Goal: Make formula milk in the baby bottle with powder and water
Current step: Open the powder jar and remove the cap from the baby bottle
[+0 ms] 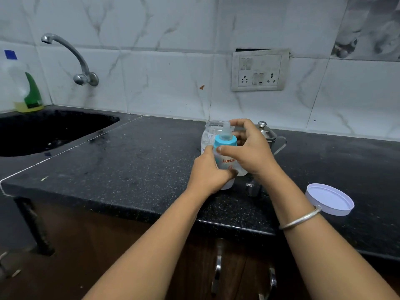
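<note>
Clear baby bottle (221, 158), blue collar (225, 143), teat (226, 129) on, red lettering (229, 161)

Red brand lettering "LuvLa" – partly covered – on the baby bottle (227, 162)

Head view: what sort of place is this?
Probably a home kitchen: a black stone counter with a sunken sink, a wall tap above it, and a dish-soap bottle beside it.

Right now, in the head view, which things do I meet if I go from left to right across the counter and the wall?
soap bottle → tap → baby bottle → pot → lid
</note>
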{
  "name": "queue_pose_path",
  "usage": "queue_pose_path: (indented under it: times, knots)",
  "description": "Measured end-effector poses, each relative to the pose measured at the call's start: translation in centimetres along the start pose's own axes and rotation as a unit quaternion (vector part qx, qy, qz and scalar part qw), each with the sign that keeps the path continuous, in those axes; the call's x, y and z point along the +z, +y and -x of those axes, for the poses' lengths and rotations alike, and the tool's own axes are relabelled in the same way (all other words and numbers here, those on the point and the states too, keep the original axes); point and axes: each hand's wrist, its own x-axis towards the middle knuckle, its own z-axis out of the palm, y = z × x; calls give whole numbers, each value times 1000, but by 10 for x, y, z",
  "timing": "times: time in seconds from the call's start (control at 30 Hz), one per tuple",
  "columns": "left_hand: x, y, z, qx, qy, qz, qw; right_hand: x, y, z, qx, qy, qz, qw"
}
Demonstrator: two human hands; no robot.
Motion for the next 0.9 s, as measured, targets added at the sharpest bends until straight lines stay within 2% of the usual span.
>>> queue_pose_path:
  times: [0.3, 0.5, 0.57, 0.67, 0.77, 0.9]
  knots:
    - [0, 1, 0, -2, 2, -10, 1000, -10, -3, -1, -5, -64, -193, 979]
    - [0, 1, 0, 2, 4, -12, 1000, -32, 2, 0, 30, -22, -196, 980]
    - [1, 0, 0, 2, 4, -11, 1000, -40, 10, 5, 33, 12, -147, 988]
    - [0, 0, 0, 2, 6, -11, 1000, -56, 23, 14, 48, 34, 34, 998]
    - [1, 0, -1, -2, 7, -10, 1000, -69, 31, 25, 93, 8, 250, 964]
    - [1, 0, -1, -3, 10, -12, 1000, -68, 35, 33, 97, -14, 327, 940]
